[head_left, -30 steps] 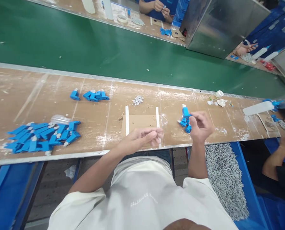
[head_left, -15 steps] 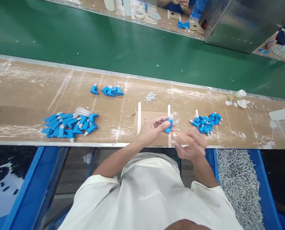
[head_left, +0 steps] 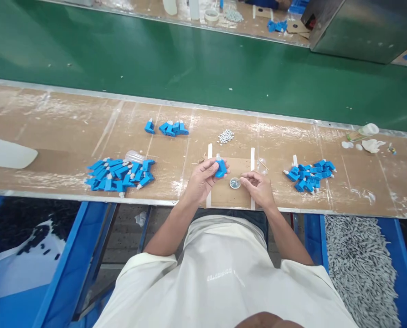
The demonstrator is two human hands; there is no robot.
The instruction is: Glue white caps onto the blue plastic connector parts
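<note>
My left hand (head_left: 201, 180) is closed around a small blue plastic part (head_left: 220, 169) with a whitish tip pointing up. To its right lies a small round dish (head_left: 235, 183) with a pale rim and a dark inside. My right hand (head_left: 260, 187) has its thumb and fingertips pinched together at the dish's right edge. Anything between those fingertips is too small to make out. Beneath both hands is a cardboard sheet (head_left: 224, 198), bordered by white tape strips. A heap of small grey-white pieces (head_left: 225, 136) lies just beyond the sheet.
Similar blue parts lie in a large pile (head_left: 116, 175) at left, a small group (head_left: 174, 129) behind, and another pile (head_left: 311, 175) at right. A clear jar (head_left: 363, 132) lies far right. Below the table edge, a blue bin (head_left: 393, 255) holds many grey pieces (head_left: 358, 269).
My right hand has come down from a blurred, raised position to the small dish, which is now visible. My left hand still holds the blue part, now tip up. The camera view has shifted left.
</note>
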